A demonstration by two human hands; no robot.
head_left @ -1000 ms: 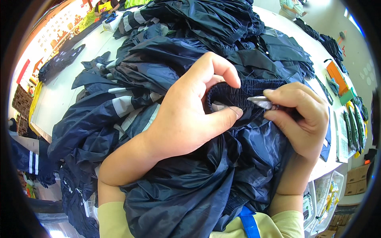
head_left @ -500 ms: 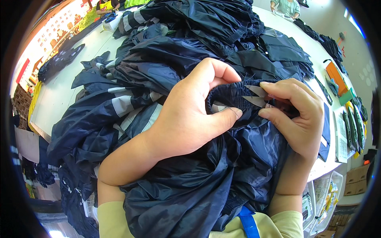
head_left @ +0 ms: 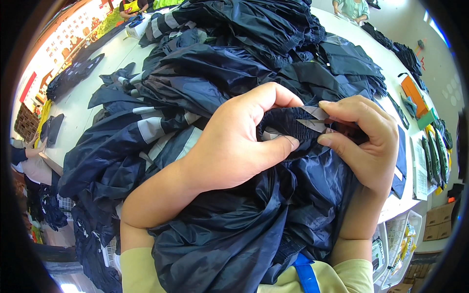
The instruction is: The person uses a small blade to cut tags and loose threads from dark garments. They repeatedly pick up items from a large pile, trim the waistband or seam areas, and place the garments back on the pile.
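Note:
My left hand pinches the gathered elastic edge of a dark navy garment, its fingertips behind the band and its thumb in front. The rest of the garment hangs down over my lap in loose folds. In my right hand are thread snips, held between thumb and forefinger. Their two pointed metal blades stand apart and point left, across the ribbed elastic. The snips' grip is mostly hidden inside the right palm, and the other right fingers are curled behind.
A big heap of dark garments, some with grey-white bands, covers the white table. White plastic baskets and cartons stand at the lower right. A green roll lies at the right edge. Other people are at the far edge and left.
My left hand has lowered slightly and its fingertips have moved right along the elastic edge, close to the blades. Another person's hand and a dark piece of cloth have appeared at the left table edge.

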